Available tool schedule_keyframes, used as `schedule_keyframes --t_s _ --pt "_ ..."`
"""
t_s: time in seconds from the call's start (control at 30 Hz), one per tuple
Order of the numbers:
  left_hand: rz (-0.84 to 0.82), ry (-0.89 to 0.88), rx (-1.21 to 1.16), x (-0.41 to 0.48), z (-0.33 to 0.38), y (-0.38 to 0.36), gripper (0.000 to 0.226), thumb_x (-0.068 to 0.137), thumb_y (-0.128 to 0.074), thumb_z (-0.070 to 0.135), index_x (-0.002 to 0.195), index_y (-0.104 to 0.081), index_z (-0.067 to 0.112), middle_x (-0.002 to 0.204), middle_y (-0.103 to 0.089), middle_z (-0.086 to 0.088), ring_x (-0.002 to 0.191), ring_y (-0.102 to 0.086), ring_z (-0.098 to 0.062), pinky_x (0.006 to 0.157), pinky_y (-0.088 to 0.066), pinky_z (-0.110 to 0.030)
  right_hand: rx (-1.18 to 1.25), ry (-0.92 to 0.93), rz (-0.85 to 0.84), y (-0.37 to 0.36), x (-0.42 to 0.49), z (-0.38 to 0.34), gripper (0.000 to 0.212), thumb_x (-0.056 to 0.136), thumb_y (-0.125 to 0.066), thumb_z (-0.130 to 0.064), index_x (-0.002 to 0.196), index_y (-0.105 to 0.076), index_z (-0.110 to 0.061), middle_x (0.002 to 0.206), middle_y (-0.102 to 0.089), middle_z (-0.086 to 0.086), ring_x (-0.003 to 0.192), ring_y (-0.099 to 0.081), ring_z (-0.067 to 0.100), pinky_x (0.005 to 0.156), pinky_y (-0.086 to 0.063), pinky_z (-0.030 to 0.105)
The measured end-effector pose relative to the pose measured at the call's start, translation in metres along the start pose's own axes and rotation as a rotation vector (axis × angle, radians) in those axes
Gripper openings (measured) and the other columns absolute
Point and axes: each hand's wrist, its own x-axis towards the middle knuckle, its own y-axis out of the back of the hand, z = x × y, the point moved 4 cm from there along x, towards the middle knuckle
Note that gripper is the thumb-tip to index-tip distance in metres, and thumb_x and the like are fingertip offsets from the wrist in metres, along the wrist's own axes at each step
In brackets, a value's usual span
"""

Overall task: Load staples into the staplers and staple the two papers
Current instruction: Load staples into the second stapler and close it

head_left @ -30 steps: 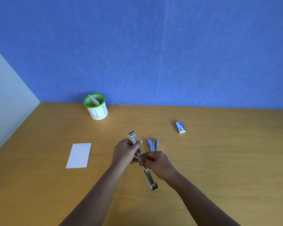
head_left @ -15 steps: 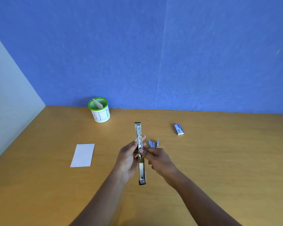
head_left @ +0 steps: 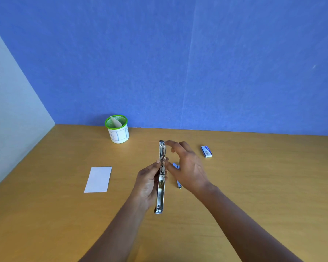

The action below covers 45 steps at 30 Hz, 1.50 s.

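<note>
- A wooden desk [head_left: 254,186] runs up to a blue wall; a white paper [head_left: 98,179] lies at the left, a staple box [head_left: 206,151] sits well apart at the right.
- The left hand [head_left: 147,186] pinches the metal stapler [head_left: 161,176], swung open lengthwise and lifted off the desk.
- The right hand [head_left: 186,165] is spread, its fingertips [head_left: 168,143] at the far end (contact unclear).
- Risk: the sprung halves could snap onto a finger.
- Risk: a narrow one-handed pinch may let the stapler twist or drop onto the blue stapler [head_left: 178,176] lying below.

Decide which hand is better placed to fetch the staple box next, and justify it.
Right. The right hand is free and nearer the staple box; the left hand grips the opened stapler.
</note>
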Motion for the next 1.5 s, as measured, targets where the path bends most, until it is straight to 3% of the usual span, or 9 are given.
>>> schedule_keyframes --t_s 0.13,0.33,0.5,0.6,0.77,0.97,1.17,1.4,1.5 --pt "-0.004 -0.012 0.025 -0.001 0.002 0.003 0.023 0.090 -0.055 0.018 0.094 -0.069 0.001 0.056 -0.057 0.002 0.048 -0.049 -0.007 0.047 -0.044 -0.017 -0.037 0.013 -0.025 0.000 0.002 -0.002 0.046 0.084 -0.062 -0.026 0.129 -0.049 -0.027 0.109 -0.051 -0.003 0.076 -0.045 0.008 0.067 -0.034 0.020" --pt "0.006 -0.018 0.026 -0.002 0.003 0.003 0.020 0.086 -0.059 0.018 0.088 -0.070 0.002 0.062 -0.059 0.000 0.049 -0.050 -0.008 0.049 -0.043 -0.018 -0.004 0.016 0.031 0.000 0.002 -0.005 0.040 0.083 -0.063 -0.022 0.122 -0.054 -0.023 0.106 -0.052 -0.008 0.058 -0.034 -0.015 0.065 -0.030 0.014" --pt "-0.011 -0.040 0.035 -0.003 0.010 -0.004 0.020 0.088 -0.058 0.018 0.084 -0.072 0.005 0.075 -0.060 -0.006 0.055 -0.051 -0.009 0.050 -0.044 -0.017 0.009 0.021 0.111 0.004 0.000 -0.011 0.040 0.081 -0.064 -0.019 0.119 -0.053 -0.019 0.102 -0.055 -0.009 0.073 -0.038 0.002 0.065 -0.031 0.014" --pt "-0.016 -0.047 0.050 -0.004 0.013 -0.005 0.020 0.089 -0.056 0.018 0.086 -0.071 0.005 0.078 -0.058 -0.007 0.058 -0.049 -0.010 0.051 -0.043 -0.018 0.009 0.020 0.118 0.006 0.001 -0.012 0.040 0.080 -0.065 -0.020 0.118 -0.052 -0.019 0.103 -0.056 -0.011 0.079 -0.039 0.002 0.067 -0.031 0.015" --pt "-0.021 -0.048 0.034 -0.005 0.014 -0.006 0.021 0.088 -0.057 0.018 0.090 -0.069 0.000 0.062 -0.055 -0.003 0.047 -0.048 -0.006 0.046 -0.042 -0.016 0.011 0.018 0.099 0.009 0.002 -0.012 0.042 0.081 -0.065 -0.021 0.120 -0.052 -0.019 0.106 -0.056 -0.008 0.082 -0.039 0.002 0.068 -0.033 0.017" --pt "-0.018 -0.052 0.023 -0.006 0.016 -0.010 0.019 0.089 -0.057 0.016 0.081 -0.071 0.005 0.080 -0.060 -0.008 0.052 -0.050 -0.009 0.049 -0.043 -0.018 -0.013 0.045 0.150 0.010 -0.001 -0.017 0.042 0.080 -0.065 -0.020 0.119 -0.052 -0.015 0.107 -0.058 -0.006 0.084 -0.040 0.001 0.067 -0.033 0.016" --pt "-0.016 -0.055 0.031 -0.006 0.019 -0.009 0.019 0.089 -0.057 0.017 0.084 -0.070 0.003 0.078 -0.055 -0.009 0.049 -0.049 -0.007 0.047 -0.042 -0.017 -0.015 0.051 0.120 0.013 0.003 -0.019 0.042 0.080 -0.065 -0.021 0.119 -0.052 -0.017 0.109 -0.058 -0.005 0.095 -0.051 0.012 0.070 -0.043 0.024" --pt "-0.025 -0.050 0.026 -0.007 0.021 -0.011 0.019 0.087 -0.058 0.017 0.086 -0.068 0.001 0.080 -0.056 -0.009 0.049 -0.051 -0.007 0.047 -0.043 -0.017 -0.005 0.043 0.134 0.014 0.002 -0.019 0.039 0.080 -0.066 -0.023 0.117 -0.054 -0.017 0.107 -0.058 -0.007 0.086 -0.041 0.002 0.068 -0.036 0.018" --pt "-0.027 -0.043 0.013 -0.009 0.020 -0.011 0.019 0.088 -0.057 0.014 0.088 -0.068 -0.001 0.079 -0.055 -0.010 0.046 -0.051 -0.006 0.046 -0.043 -0.017 -0.026 0.040 0.116 0.016 0.005 -0.018 0.038 0.078 -0.068 -0.023 0.113 -0.055 -0.018 0.102 -0.050 -0.012 0.081 -0.039 0.002 0.061 -0.028 0.006"
